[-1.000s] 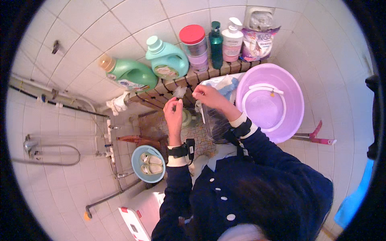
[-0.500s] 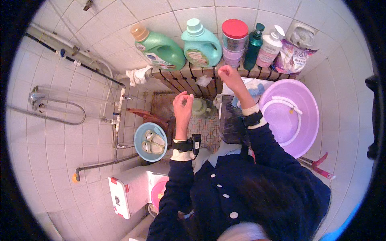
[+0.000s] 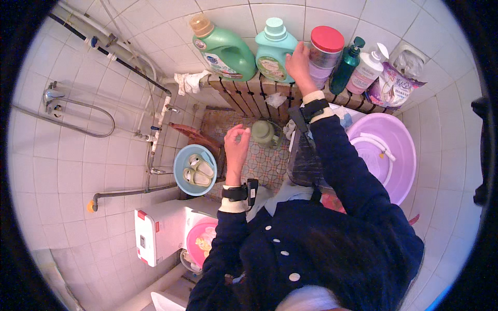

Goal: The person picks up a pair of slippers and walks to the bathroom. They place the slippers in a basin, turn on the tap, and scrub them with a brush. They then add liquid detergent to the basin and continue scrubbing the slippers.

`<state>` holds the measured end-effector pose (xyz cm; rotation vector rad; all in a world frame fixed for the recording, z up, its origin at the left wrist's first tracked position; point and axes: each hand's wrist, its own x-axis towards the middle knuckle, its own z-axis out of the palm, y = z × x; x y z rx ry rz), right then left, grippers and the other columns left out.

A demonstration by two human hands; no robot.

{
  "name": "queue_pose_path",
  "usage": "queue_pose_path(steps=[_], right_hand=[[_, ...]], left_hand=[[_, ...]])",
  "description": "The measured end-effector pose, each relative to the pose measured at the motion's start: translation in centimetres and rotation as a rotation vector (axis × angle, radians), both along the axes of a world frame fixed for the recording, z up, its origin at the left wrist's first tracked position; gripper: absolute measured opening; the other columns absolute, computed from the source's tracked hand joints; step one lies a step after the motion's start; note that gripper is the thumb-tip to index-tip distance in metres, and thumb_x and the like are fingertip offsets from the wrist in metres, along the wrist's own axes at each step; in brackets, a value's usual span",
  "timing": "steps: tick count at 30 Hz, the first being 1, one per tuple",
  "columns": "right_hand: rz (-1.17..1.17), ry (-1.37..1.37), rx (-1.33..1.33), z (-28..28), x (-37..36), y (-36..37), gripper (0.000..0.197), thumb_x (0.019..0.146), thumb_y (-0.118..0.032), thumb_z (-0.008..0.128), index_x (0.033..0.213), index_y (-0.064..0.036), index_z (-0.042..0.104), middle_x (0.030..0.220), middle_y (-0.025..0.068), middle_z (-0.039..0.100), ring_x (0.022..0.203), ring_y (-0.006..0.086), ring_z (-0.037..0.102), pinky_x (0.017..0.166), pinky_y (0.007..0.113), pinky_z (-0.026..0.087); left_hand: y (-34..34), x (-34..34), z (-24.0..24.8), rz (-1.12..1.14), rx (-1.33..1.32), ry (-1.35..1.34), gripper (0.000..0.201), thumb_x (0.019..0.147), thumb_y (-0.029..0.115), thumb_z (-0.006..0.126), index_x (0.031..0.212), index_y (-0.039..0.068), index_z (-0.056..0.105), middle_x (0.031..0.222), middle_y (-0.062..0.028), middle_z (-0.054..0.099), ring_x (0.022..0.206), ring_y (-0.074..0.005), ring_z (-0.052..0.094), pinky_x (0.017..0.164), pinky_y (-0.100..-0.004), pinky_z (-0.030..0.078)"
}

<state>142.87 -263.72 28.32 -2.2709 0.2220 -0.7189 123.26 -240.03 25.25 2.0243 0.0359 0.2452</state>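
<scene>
My right hand (image 3: 300, 66) is at the handle side of a light teal laundry detergent bottle (image 3: 274, 51), its fingers curled there and the thumb against the bottle. The bottle stands upright on a wooden slatted shelf (image 3: 228, 98). Just right of that hand is a clear jar with a red lid (image 3: 327, 39). My left hand (image 3: 237, 149) hangs lower, above the patterned floor. It is empty, with fingers loosely bent and apart from the thumb. Near it sits a grey-green lidded jug (image 3: 263, 133).
A green detergent bottle (image 3: 225, 54), two pump bottles and a purple pouch (image 3: 392, 85) share the shelf. A lilac tub (image 3: 410, 155) with a white hose lies right. At left are a blue basin (image 3: 180, 179) holding slippers, wall pipes, and a white box-shaped appliance (image 3: 147, 238).
My right hand has moved up and forward from the shelf's front edge to the teal bottle's handle. The left hand has barely moved. The view has shifted slightly.
</scene>
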Motion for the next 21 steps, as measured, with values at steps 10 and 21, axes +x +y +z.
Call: queue_pose_path(steps=[10,21], right_hand=[[-0.009,0.111,0.230,-2.9,-1.2,-0.2,0.047,0.071,-0.016,0.066,0.109,0.0032,0.045,0.101,0.0257,0.054,0.095,0.0399,0.054,0.080,0.042,0.044],[0.559,0.230,0.222,2.1,-10.7,0.0,0.043,0.072,-0.020,0.069,0.107,-0.0006,0.055,0.097,0.0088,0.060,0.089,0.0164,0.056,0.081,0.030,0.043]], left_hand=[[0.9,-1.1,-0.3,-0.008,-0.061,0.025,0.020,0.080,0.024,0.062,0.075,0.004,0.060,0.106,-0.0117,0.059,0.099,-0.0260,0.052,0.090,-0.0348,0.036],[0.9,-2.9,2.8,0.014,-0.345,-0.105,0.041,0.083,0.022,0.059,0.117,0.002,0.046,0.108,-0.0104,0.054,0.096,-0.0188,0.054,0.082,-0.0302,0.043]])
